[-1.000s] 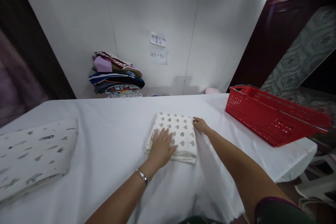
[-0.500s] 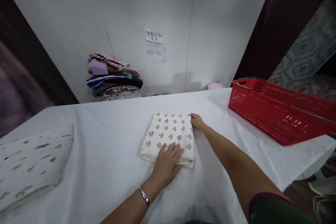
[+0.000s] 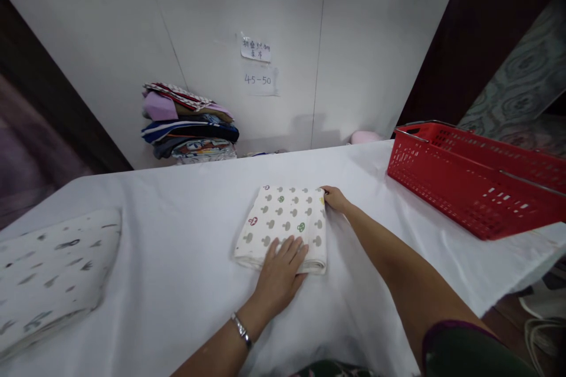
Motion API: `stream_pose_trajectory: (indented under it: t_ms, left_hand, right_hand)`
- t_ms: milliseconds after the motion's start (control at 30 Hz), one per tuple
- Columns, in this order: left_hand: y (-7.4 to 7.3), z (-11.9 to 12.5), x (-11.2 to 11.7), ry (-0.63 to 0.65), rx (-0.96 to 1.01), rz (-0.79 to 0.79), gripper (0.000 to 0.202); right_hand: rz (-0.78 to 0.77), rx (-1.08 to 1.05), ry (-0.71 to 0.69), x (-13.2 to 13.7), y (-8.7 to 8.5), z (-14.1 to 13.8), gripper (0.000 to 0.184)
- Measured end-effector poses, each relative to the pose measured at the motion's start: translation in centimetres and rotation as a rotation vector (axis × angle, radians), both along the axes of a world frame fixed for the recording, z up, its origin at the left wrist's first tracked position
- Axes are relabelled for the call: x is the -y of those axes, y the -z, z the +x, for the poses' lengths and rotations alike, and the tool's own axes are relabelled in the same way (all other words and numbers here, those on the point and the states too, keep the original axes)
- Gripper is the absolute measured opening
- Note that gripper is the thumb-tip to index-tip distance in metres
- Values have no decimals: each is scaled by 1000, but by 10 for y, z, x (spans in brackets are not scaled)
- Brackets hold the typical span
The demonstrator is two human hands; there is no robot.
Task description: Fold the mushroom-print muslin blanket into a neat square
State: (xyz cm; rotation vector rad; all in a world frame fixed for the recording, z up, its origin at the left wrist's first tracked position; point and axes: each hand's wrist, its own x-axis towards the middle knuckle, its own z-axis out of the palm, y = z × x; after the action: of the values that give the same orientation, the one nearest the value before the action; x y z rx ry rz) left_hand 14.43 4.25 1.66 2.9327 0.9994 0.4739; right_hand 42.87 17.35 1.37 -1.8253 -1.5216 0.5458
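Observation:
A folded white cloth (image 3: 283, 218) printed with grey mushrooms and a few red, green and yellow ones lies flat at the middle of the table. My left hand (image 3: 283, 271), a silver bracelet at its wrist, rests palm down on the cloth's near edge, fingers stretched out. At the far right corner, my right hand (image 3: 335, 198) is closed on the cloth's edge; its fingertips are partly hidden. To the left lies another folded white cloth (image 3: 57, 271) with small grey and dark prints, cut off by the picture's edge.
A white tablecloth (image 3: 177, 235) covers the table. On the right stands a red perforated basket (image 3: 460, 182) with metal handles. A stack of folded fabrics (image 3: 190, 123) sits by the wall behind the table, below and left of paper signs (image 3: 260, 79). A pink object (image 3: 365, 137) shows at the back.
The view has shifted slightly. Both hands keep their places on the mushroom cloth, and its near edge looks a little flatter.

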Motion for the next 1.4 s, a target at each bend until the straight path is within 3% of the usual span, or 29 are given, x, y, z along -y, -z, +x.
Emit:
stream_pose_trajectory:
  t_ms: [167,267,367,433,567,700,833,933,1100,1267,1400]
  left_hand:
    - [1,1,0,-5,12,-14,50]
    - [0,2,0,-11,3,-27,48]
    - [-1,4,1,-21,-2,-32,47]
    - [-2,4,2,-21,-6,-35,48]
    - [-3,4,4,-12,-8,-34,48]
    - [-3,3,5,-13,0,-44,49]
    - [-2,2,5,1,56,-49,46]
    - [-1,1,4,20,112,-48,41]
    - [2,-1,0,59,217,-49,33]
    - [4,0,-2,63,306,-54,28]
    - [3,2,-2,51,335,-70,25]
  right_hand:
    - [88,72,62,12,-26,-12,48]
    - [119,222,-67,25,-26,-33,49]
    - [-43,412,-218,36,-15,-52,53]
    - [-153,444,-243,40,-12,-57,53]
    - [-203,413,-238,46,-23,-58,50]
    - [-64,403,-251,68,-31,-70,51]
    - [-48,355,-361,85,-22,-78,48]
    - [8,167,-289,89,-19,-71,42]
    - [346,-64,-114,128,-18,-67,28]
    - [379,65,-144,194,-11,-85,26]
    - [305,235,-138,209,-11,-96,28]
